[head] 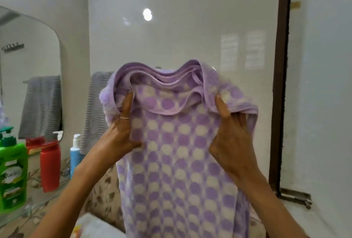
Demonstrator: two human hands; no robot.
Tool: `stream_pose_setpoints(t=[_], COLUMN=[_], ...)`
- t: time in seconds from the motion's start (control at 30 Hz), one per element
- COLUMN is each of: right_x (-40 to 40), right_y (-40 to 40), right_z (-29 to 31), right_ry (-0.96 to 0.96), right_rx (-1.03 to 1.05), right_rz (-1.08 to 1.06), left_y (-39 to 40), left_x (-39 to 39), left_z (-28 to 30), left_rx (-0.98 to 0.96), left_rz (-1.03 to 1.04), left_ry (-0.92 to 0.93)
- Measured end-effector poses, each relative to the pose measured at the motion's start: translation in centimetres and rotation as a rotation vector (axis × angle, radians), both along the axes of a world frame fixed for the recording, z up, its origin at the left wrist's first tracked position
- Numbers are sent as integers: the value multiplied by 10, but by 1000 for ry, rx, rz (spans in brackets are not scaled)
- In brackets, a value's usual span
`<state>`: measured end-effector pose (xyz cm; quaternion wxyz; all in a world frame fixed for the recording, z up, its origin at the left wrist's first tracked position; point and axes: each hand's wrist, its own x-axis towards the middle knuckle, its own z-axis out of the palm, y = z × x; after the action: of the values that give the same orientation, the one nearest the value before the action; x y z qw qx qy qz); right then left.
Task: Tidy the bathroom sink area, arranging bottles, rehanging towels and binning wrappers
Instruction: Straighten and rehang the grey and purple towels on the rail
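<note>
Head view: left hand point(122, 135) pinches the bunched top edge of the purple polka-dot towel point(181, 161), fingers curled shut over the folds, thin ring on one finger. Right hand point(231, 138) does the same on the other side, thumb up on the front face, other fingers wrapped behind the cloth. Both closed on fabric, nothing else held. Towel is raised in front of the wall tiles point(181, 28), top gathered in several layers, rest hanging straight down between the arms.

Risks, my read:
- The rail it should go on is hidden behind the cloth, so the person is aiming blind; the towel could miss it or land uneven.
- Top edge is bunched thick. If draped like that, it will likely sit lumpy and slide off one side.
- Hanging tail is close to the bottles at left; a swing could tip the blue one, which stands nearest.
- Grey towel point(93, 108) hangs just beside, partly overlapped; dragging could pull it askew.

Count:
- Hands: 2
- Purple towels: 1
- Grey towels: 1 real, plus its reflection in the mirror point(28, 66)
- Bottles on the glass shelf point(28, 207): 3 clear, namely green pump bottle point(11, 173), red bottle point(50, 167) and blue pump bottle point(75, 154). More red shows behind; can't tell whether bottle or reflection.
- Wrappers: something crinkled point(91, 226) at bottom edge, too blurred to count.
</note>
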<state>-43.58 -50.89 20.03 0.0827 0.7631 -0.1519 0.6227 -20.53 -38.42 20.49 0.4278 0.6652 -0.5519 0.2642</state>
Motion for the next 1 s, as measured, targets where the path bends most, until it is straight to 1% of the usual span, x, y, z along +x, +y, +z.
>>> stream_pose_setpoints(t=[0.1,0.23,0.37,0.47,0.6,0.67,0.7,0.77,0.83,0.9,0.93,1.0], right_x=[12,29,49,67,94,109,117,131,142,148,152,160], right_y=[-7,-26,-47,-57,-71,-83,-92,-111,-130,-138,-139,-134], right_z=[53,123,185,223,259,266,264,253,240,229,224,218], right_ry=[53,191,262,271,265,279,309,379,412,378,376,508], right_rx=[-115,-146,-215,-272,-389,-416,-415,-347,-261,-157,-100,42], right_rz=[-66,-122,-208,-270,-386,-487,-527,-533,-457,-304,-228,-142], left_y=[-7,-23,-43,-62,-90,-110,-120,-138,-144,-140,-135,-126], left_x=[20,51,81,101,124,135,139,148,157,170,175,177], left_z=[45,122,189,228,273,280,276,259,239,222,215,208], left_rx=[-78,-57,1,-18,-4,27,57,150,161,166,214,344], left_rz=[22,50,154,263,320,250,185,2,-143,-126,-123,-212], left_ry=[-151,-230,-259,-305,-263,-195,-159,-165,-163,-111,-101,-46])
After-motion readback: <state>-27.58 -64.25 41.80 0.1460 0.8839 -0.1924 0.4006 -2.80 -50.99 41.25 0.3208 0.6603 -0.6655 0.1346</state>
